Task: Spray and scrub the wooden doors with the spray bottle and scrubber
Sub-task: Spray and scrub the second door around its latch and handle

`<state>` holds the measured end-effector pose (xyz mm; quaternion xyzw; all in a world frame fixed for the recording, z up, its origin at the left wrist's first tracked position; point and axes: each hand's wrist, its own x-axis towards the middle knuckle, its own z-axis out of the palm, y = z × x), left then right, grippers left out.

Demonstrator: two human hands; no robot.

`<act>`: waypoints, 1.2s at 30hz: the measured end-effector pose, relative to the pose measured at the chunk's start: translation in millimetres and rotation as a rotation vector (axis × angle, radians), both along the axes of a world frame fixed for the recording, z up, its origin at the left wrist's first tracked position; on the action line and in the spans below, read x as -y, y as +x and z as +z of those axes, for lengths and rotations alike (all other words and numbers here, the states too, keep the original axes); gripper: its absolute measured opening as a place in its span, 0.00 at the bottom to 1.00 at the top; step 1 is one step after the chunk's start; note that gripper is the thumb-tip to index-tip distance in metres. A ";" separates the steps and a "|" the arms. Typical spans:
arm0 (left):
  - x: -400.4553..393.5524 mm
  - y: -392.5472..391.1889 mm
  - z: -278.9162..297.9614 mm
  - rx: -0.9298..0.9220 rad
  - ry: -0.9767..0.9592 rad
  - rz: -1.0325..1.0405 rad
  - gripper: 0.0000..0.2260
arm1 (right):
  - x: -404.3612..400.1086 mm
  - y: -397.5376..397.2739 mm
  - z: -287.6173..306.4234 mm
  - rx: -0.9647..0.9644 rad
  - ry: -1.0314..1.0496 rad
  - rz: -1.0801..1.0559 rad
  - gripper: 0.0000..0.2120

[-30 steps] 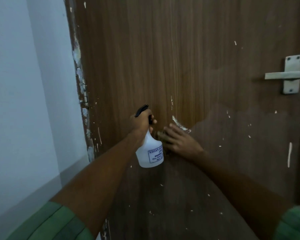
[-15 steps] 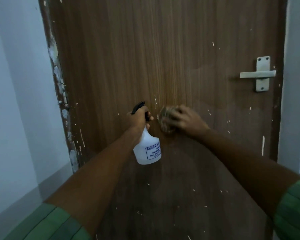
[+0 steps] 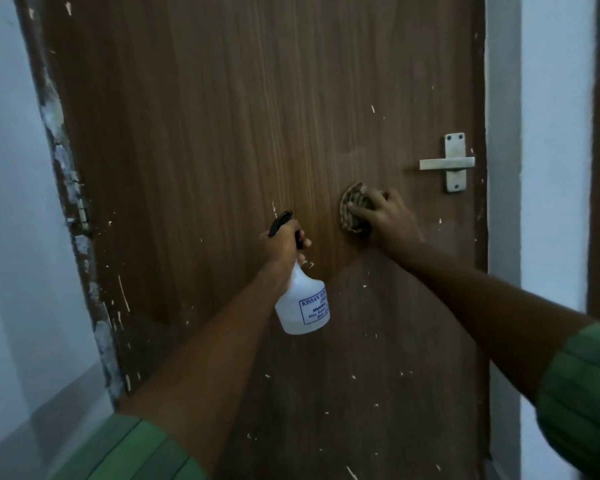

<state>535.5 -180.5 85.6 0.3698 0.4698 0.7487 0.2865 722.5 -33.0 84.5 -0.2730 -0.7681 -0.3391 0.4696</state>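
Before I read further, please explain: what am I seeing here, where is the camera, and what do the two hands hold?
No machine here: a person wears one camera on the head, looking forward and down at their own arms. The wooden door fills the view, flecked with pale paint, with a metal handle at right. The left hand grips a white spray bottle by its neck. The right hand presses a round scrubber flat against the door, below and left of the handle.

Bare door [image 3: 222, 133] lies open above and left of both hands; the handle [image 3: 447, 163] juts out just above-right of the scrubber [image 3: 354, 211]
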 end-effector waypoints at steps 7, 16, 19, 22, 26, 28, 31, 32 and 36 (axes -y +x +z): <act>-13.4 22.4 -14.0 -0.028 -0.044 -0.048 0.10 | 4.8 9.0 -95.6 0.518 0.040 0.122 0.26; -29.8 38.4 -27.5 -0.033 -0.049 -0.006 0.08 | -14.0 20.5 -53.8 -0.088 -0.053 0.088 0.27; -36.0 52.8 -24.6 -0.026 -0.039 0.015 0.10 | -23.1 55.9 -93.0 0.478 0.072 0.170 0.25; -47.6 74.1 -21.1 0.014 0.002 0.015 0.09 | -42.7 97.9 -46.9 0.704 0.187 0.127 0.21; -66.4 98.4 -13.0 0.013 -0.002 0.017 0.10 | -57.9 99.5 -17.6 0.042 0.055 0.053 0.28; -72.4 108.8 -10.9 0.023 0.003 0.013 0.11 | -53.1 85.5 -52.5 -0.091 -0.005 0.115 0.24; -79.4 119.0 -11.8 0.059 0.008 0.003 0.10 | -61.7 97.1 -108.6 0.324 0.106 0.185 0.20; -82.5 123.8 -12.4 0.066 0.003 -0.006 0.10 | -69.6 115.7 -107.0 0.511 0.145 0.175 0.21; -96.1 144.6 -16.4 0.098 -0.041 -0.043 0.10 | -95.7 164.8 -59.7 0.224 0.093 0.112 0.28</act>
